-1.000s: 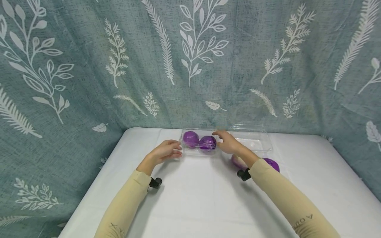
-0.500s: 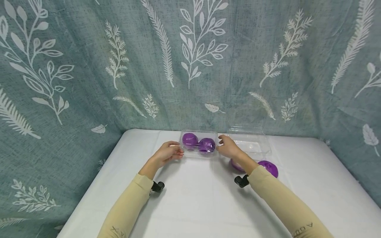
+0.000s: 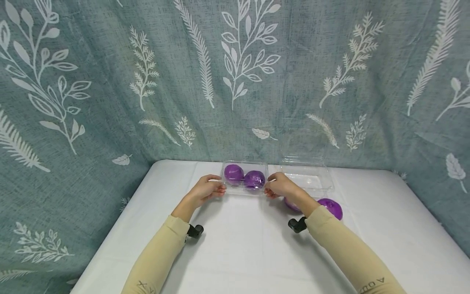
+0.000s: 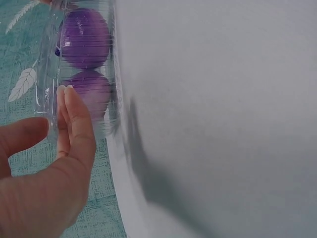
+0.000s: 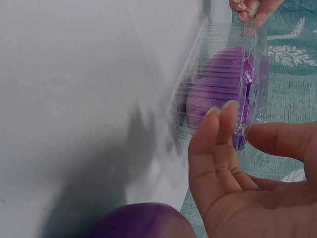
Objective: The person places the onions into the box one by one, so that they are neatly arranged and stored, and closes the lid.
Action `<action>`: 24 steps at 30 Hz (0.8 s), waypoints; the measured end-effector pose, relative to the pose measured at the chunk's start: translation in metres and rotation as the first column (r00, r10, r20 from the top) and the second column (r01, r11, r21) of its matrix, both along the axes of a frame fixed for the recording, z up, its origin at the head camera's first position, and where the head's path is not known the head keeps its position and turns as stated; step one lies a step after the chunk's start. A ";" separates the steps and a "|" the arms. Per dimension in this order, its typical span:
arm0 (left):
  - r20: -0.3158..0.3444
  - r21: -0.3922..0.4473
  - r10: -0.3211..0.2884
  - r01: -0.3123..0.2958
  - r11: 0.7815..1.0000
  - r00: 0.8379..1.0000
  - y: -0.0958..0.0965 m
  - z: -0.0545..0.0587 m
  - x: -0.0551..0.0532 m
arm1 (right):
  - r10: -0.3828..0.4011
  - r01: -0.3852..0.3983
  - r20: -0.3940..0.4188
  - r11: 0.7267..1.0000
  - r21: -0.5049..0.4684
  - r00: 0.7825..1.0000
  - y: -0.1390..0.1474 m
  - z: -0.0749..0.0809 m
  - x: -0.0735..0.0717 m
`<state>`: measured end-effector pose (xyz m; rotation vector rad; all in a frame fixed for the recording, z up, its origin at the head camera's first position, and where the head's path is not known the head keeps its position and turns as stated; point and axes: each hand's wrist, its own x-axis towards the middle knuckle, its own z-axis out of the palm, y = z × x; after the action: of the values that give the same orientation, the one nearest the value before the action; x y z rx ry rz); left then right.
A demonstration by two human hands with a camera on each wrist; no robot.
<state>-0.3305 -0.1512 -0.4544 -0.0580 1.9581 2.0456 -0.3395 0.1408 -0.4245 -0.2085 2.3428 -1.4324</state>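
Note:
A clear plastic clamshell box (image 3: pixel 244 190) stands at the table's back edge, its lid down over two glossy, round purple things (image 3: pixel 234 173). In the left wrist view, my left hand (image 4: pixel 62 163) pinches one end of the box at its rim, thumb on one side and fingertips on the ribbed wall. At the other end, my right hand (image 5: pixel 247 173) pinches the rim between thumb and fingers. What kind the purple things are, I cannot tell.
Right of the box, a second clear clamshell box (image 3: pixel 308 181) lies with its lid raised. Before it on the white table (image 3: pixel 242 245) lie two more round purple things (image 3: pixel 331 209), one partly behind my right wrist. A patterned curtain (image 3: pixel 235 81) hangs behind.
My right hand has come down from the box's top right corner to the front of its right end, its fingers now on the rim. My left hand has barely moved.

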 end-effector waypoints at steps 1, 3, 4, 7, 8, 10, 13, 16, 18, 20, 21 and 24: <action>0.001 -0.002 0.002 -0.002 1.000 1.000 0.000 0.000 0.000 | -0.001 0.002 0.013 1.000 -0.018 1.000 0.001 0.000 0.000; 0.007 -0.002 0.006 -0.006 1.000 1.000 0.000 0.000 0.000 | -0.003 0.004 0.027 0.999 -0.041 1.000 0.001 -0.001 -0.001; 0.005 -0.002 0.007 -0.007 1.000 1.000 0.000 0.000 0.000 | -0.007 0.009 0.034 0.999 -0.050 0.999 0.001 -0.002 -0.001; 0.002 0.003 0.013 -0.013 1.000 1.000 0.000 0.000 0.001 | -0.006 0.008 0.032 0.999 -0.051 0.999 0.002 -0.003 -0.001; 0.000 0.005 0.013 -0.013 1.000 1.000 0.000 0.000 0.001 | -0.003 0.005 0.024 0.999 -0.045 1.000 0.002 -0.003 -0.001; -0.005 0.013 0.016 -0.016 1.000 1.000 0.001 0.000 0.001 | -0.008 0.009 0.019 0.999 -0.034 1.000 0.002 -0.004 -0.001; -0.008 0.023 0.023 -0.023 0.999 1.000 0.001 -0.001 0.001 | -0.015 0.016 0.019 1.000 -0.025 1.000 0.002 -0.004 -0.002; -0.010 0.030 0.031 -0.030 0.999 0.999 0.001 -0.001 0.000 | -0.011 0.012 0.022 1.000 -0.029 1.000 0.001 -0.002 -0.001; -0.016 0.030 0.032 -0.032 0.999 0.999 0.001 -0.002 0.000 | -0.010 0.011 0.024 0.999 -0.033 1.000 0.001 0.000 -0.001; -0.014 0.032 0.033 -0.033 0.999 0.999 0.001 -0.001 0.000 | -0.004 0.005 0.021 0.999 -0.034 1.000 0.002 0.001 0.000; -0.013 0.031 0.034 -0.033 0.999 0.999 0.002 -0.001 -0.001 | -0.007 0.008 0.023 0.999 -0.035 1.000 0.002 0.001 0.000; -0.006 0.022 0.031 -0.031 0.999 1.000 0.002 0.000 0.000 | -0.008 0.009 0.023 0.999 -0.041 1.000 0.002 0.000 -0.001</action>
<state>-0.3309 -0.1493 -0.4546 -0.0776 1.9497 2.0887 -0.3403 0.1427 -0.4246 -0.1932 2.2998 -1.4806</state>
